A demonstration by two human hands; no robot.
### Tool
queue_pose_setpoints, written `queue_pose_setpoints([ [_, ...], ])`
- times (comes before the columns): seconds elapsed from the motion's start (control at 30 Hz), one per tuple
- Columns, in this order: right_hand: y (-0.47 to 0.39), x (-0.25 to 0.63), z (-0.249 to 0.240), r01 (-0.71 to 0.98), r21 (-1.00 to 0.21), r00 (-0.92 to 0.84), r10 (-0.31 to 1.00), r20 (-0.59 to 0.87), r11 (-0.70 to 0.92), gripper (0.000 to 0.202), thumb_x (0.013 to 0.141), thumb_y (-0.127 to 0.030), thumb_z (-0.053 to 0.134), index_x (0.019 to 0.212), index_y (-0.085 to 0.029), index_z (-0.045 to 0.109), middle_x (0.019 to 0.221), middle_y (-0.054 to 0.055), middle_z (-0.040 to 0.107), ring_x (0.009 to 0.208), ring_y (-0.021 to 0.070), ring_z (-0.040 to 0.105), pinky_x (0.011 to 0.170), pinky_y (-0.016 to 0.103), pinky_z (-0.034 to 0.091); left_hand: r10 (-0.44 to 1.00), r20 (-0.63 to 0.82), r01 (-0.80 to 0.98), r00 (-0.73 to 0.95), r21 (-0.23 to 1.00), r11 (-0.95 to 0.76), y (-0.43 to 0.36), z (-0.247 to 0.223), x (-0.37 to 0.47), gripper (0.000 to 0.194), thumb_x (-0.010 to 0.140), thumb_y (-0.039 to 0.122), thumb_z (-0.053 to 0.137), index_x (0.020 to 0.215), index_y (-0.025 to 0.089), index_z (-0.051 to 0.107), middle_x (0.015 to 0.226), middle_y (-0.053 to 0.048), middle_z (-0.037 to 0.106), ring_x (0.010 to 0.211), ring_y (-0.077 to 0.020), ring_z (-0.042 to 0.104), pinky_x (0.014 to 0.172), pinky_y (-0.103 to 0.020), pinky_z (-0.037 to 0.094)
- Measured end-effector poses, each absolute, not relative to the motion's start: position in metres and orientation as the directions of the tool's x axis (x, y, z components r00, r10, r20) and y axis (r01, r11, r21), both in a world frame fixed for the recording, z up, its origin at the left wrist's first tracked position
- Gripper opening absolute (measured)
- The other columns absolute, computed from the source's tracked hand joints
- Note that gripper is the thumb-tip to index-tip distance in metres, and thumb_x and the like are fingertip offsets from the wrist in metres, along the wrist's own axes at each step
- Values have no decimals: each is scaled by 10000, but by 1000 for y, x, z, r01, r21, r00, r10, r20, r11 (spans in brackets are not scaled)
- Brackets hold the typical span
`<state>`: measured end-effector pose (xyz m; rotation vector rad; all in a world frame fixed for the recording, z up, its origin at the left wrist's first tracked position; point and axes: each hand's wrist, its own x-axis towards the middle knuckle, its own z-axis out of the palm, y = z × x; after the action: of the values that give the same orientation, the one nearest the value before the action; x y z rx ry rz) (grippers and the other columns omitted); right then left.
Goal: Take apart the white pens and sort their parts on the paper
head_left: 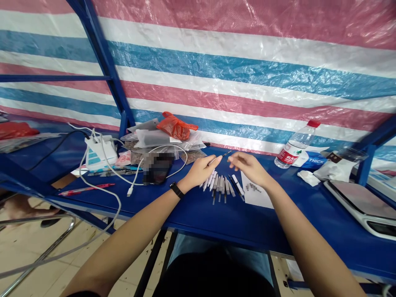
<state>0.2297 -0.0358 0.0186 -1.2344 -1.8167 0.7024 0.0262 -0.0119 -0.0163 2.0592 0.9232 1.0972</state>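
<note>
My left hand [201, 170] is closed, with a slim dark pen-like piece [227, 153] sticking out past its thumb and fingertips. Just right of that tip is my right hand [247, 166], its fingers curled in; whatever they may pinch is too small to make out. Below and between the hands lies a row of white and grey pens [220, 184] on the blue table, several with thin clear-looking ends pointing toward me. A sheet of white paper [258, 199] lies beside them under my right forearm, bearing several small grey pieces [253, 187].
A water bottle [293, 148], a blue THICK pack [314, 160] and a scale [365, 202] stand right. At left are a phone [161, 168], white cables [119, 202], a red pen [86, 189] and plastic bags [176, 126]. The blue table's [198, 222] front edge is near my lap.
</note>
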Motion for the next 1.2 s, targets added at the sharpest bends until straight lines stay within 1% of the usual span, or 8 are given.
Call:
queue_pose_setpoints([
  [0.17,-35,277,32,855,-501,-128,991,50,135,197,729,-400,748,674,-221,687,701,33,700,673,213,631,632,310,436,833,421,256,359,814,-522,-12,-12,25,511,978,629,374,671,225,306,636,38,332,624,-133,352,634,-293,293],
  [0.37,-39,313,34,857,-515,-173,944,-281,3,202,625,-366,779,522,-207,711,581,55,686,559,203,601,511,295,419,817,445,233,368,806,-544,-12,-13,26,519,989,618,361,653,224,327,612,35,352,595,-130,352,612,-292,283],
  [0.6,-34,302,20,831,-555,-187,918,-349,-41,135,561,-247,742,446,-210,681,503,24,633,508,165,558,495,277,395,816,426,307,391,776,-552,-9,-17,28,526,984,614,371,635,224,325,593,31,371,595,-136,375,607,-288,287],
  [0.73,-37,302,24,799,-600,-179,939,-292,-34,106,550,-199,683,445,-204,675,511,19,630,507,161,551,478,273,381,803,413,288,430,780,-556,-11,-17,29,503,986,594,383,649,222,357,601,33,374,590,-135,377,599,-286,288],
  [0.87,-38,302,30,716,-698,-126,988,-93,26,70,620,-246,670,582,-204,711,626,27,693,591,167,605,539,276,461,803,382,287,457,791,-540,-15,-18,30,520,985,616,391,653,220,340,614,34,373,592,-130,366,594,-286,292],
  [1.0,-32,287,26,274,-933,8,969,246,234,156,632,-331,792,683,-200,724,706,35,733,659,170,670,634,298,566,805,349,276,481,811,-516,-19,-18,33,554,983,649,384,638,218,344,610,31,382,594,-133,379,595,-286,301],
  [1.1,-29,267,19,25,-933,88,929,360,359,198,652,-361,846,697,-214,721,731,29,747,667,167,698,663,319,606,809,331,255,486,832,-494,-20,-19,34,544,983,636,385,640,214,366,619,28,414,598,-132,396,604,-284,305],
  [1.2,-33,245,14,-26,-906,138,899,416,423,191,670,-346,858,704,-221,719,730,22,750,662,167,712,665,321,616,813,329,244,480,841,-484,-21,-18,33,524,978,617,401,645,214,361,636,29,417,608,-130,397,609,-283,305],
])
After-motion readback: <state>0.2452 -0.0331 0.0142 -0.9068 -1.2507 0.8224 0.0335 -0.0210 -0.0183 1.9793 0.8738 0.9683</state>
